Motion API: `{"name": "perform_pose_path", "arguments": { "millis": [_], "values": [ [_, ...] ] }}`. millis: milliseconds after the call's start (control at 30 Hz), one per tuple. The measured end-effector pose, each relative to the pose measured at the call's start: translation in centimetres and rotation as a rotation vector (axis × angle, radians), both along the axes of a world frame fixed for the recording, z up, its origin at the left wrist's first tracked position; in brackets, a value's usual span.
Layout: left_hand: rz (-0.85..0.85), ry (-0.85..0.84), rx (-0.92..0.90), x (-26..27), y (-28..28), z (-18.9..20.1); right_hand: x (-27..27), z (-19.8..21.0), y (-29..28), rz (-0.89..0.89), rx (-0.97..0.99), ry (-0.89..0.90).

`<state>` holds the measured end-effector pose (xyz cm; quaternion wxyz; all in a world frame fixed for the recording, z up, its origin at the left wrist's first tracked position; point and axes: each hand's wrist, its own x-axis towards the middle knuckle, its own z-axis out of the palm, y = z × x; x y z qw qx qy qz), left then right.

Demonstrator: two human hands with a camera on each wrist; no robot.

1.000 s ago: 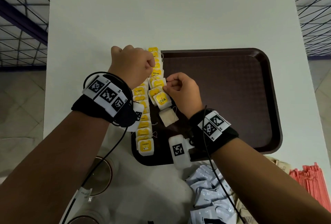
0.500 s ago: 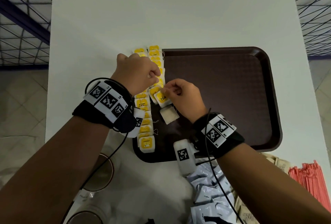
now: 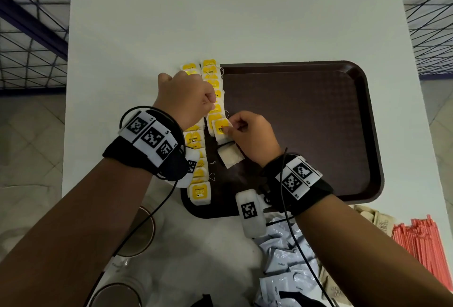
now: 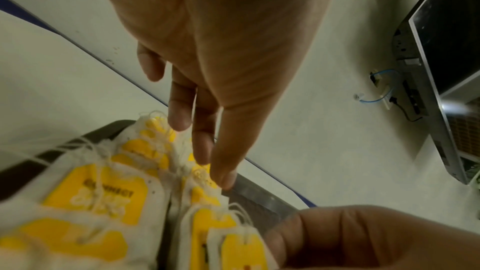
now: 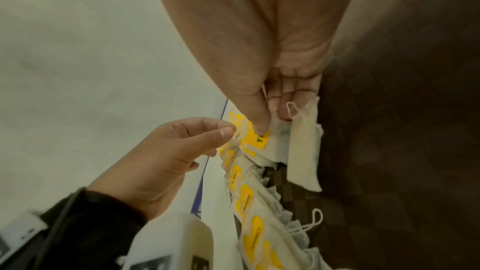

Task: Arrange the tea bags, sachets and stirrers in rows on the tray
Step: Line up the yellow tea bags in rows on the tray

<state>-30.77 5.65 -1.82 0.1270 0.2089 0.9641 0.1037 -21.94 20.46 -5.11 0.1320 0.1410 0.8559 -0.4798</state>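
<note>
White tabletop [image 3: 245, 24], tray [image 3: 318, 135] left edge: right hand [image 3: 252, 135] pinches limp, featherlight tea bag [image 3: 221, 131] by its tag; left hand [image 3: 186, 100] pinches a neighbour.

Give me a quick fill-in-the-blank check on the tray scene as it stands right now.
1. The tea bags lie in two rows along the ____ edge of the brown tray.
2. The right hand pinches a tea bag whose tag is coloured ____.
3. The red stirrers lie ____ the tray.
4. One plain tea bag lies with no ____ tag showing.

Missing words: left; yellow; off; yellow
</note>
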Motion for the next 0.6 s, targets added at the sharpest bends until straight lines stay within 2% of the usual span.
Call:
{"name": "perform_pose_path", "arguments": {
  "millis": [267,467,600],
  "values": [
    [-0.058,-0.053,-0.093,1.1,0.0,-0.2,0.9,0.1,0.5,-0.013,-0.021,0.013],
    [-0.034,-0.063,-0.051,1.3,0.0,0.0,0.9,0.4,-0.4,0.002,-0.04,0.014],
    [-0.02,-0.047,0.024,1.7,-0.2,0.6,1.5,0.4,0.8,0.079,0.03,0.106]
  ]
}}
